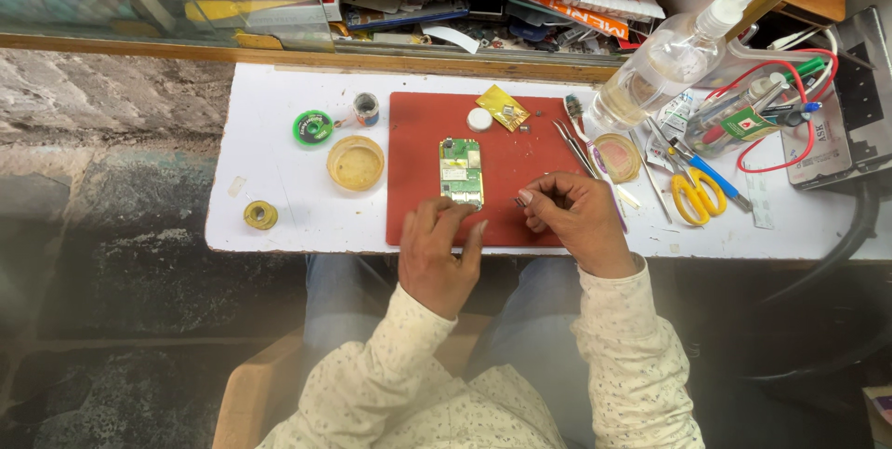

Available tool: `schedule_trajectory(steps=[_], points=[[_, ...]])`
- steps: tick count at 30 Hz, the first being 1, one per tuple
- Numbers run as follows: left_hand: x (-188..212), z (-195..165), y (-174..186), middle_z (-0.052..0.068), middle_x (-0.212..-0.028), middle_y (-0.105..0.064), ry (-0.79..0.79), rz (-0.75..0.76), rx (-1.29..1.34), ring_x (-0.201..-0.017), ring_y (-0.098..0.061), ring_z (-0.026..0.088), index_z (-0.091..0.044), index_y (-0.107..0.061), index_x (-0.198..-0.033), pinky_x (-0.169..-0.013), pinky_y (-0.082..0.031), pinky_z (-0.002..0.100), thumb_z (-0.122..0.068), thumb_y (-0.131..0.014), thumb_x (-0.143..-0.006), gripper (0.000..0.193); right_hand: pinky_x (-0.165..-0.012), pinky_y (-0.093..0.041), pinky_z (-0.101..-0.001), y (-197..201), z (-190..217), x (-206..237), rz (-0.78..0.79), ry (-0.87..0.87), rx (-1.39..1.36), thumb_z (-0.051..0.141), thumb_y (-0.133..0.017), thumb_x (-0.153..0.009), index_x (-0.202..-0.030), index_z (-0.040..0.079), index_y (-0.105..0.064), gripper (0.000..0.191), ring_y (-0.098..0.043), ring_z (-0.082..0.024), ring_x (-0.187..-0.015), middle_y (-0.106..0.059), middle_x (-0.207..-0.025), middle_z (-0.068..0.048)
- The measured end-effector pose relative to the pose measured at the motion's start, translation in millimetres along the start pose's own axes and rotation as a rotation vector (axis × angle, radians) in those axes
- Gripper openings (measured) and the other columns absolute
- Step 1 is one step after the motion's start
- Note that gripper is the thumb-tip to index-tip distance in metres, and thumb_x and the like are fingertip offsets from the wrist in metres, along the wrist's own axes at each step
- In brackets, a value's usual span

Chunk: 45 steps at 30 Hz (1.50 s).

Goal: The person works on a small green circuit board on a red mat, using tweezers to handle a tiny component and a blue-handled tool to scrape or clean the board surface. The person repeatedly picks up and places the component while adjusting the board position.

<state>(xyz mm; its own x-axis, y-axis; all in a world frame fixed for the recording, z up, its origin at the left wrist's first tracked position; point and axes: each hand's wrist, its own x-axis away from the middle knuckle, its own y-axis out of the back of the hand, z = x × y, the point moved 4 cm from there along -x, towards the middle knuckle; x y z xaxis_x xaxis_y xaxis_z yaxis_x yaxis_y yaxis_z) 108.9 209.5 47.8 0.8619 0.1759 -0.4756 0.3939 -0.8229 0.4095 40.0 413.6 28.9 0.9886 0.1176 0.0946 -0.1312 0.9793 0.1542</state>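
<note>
My left hand [437, 249], fingers loosely spread and empty, rests just below the circuit board [462, 173], which runs lengthwise away from me, while my right hand [571, 212] pinches something tiny beside it.

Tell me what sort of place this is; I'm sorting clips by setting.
Probably a small electronics repair bench. A bare green circuit board lies on a red work mat, with tweezers, solder spools and a clear spray bottle around it.
</note>
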Motion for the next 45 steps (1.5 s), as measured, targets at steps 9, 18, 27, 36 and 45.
schedule_trajectory(steps=[9,18,27,36,45], points=[[-14,14,2,0.007,-0.111,-0.067,-0.078,0.008,-0.030,-0.091,-0.059,0.029,-0.007,-0.074,-0.104,-0.081,-0.049,0.040,-0.012,-0.080,-0.084,0.022,-0.059,-0.052,-0.0224,-4,5,-7,0.057,0.013,0.001,0.011,-0.072,-0.094,-0.097,-0.001,-0.073,0.013,-0.063,-0.007,-0.065,-0.074,-0.084,-0.003],[-18,36,-34,0.002,-0.073,-0.067,0.388,0.246,0.497,-0.058,-0.050,0.003,0.001,-0.077,-0.104,-0.052,-0.043,0.022,-0.014,-0.079,-0.090,0.020,-0.061,-0.052,-0.0222,-19,15,-14,0.179,0.051,0.093,0.014,-0.072,-0.095,-0.100,-0.001,-0.073,0.015,-0.063,-0.006,-0.067,-0.073,-0.083,-0.003],[-15,47,-50,0.002,-0.086,-0.073,0.426,0.237,0.729,-0.071,-0.064,0.002,0.003,-0.073,-0.103,-0.062,-0.053,0.019,-0.010,-0.074,-0.093,0.017,-0.064,-0.053,-0.0222,-20,12,-13,0.178,0.067,0.010,0.012,-0.070,-0.097,-0.101,-0.001,-0.072,0.014,-0.063,-0.007,-0.070,-0.074,-0.085,-0.004],[-13,37,-54,0.003,-0.081,-0.073,0.421,0.093,0.689,-0.065,-0.064,0.003,0.004,-0.072,-0.096,-0.057,-0.053,0.020,-0.006,-0.072,-0.092,0.011,-0.072,-0.058,-0.0236,-31,16,2,-0.010,0.268,0.099,0.005,-0.068,-0.097,-0.103,-0.004,-0.071,0.011,-0.069,-0.008,-0.078,-0.074,-0.088,-0.005],[-15,33,-50,0.005,-0.082,-0.076,0.333,0.072,0.641,-0.068,-0.069,0.005,0.004,-0.073,-0.096,-0.062,-0.058,0.021,-0.005,-0.072,-0.091,0.011,-0.072,-0.054,-0.0236,-43,13,12,-0.159,0.525,0.216,0.001,-0.066,-0.099,-0.102,-0.005,-0.067,0.006,-0.067,-0.010,-0.082,-0.069,-0.093,-0.006]])
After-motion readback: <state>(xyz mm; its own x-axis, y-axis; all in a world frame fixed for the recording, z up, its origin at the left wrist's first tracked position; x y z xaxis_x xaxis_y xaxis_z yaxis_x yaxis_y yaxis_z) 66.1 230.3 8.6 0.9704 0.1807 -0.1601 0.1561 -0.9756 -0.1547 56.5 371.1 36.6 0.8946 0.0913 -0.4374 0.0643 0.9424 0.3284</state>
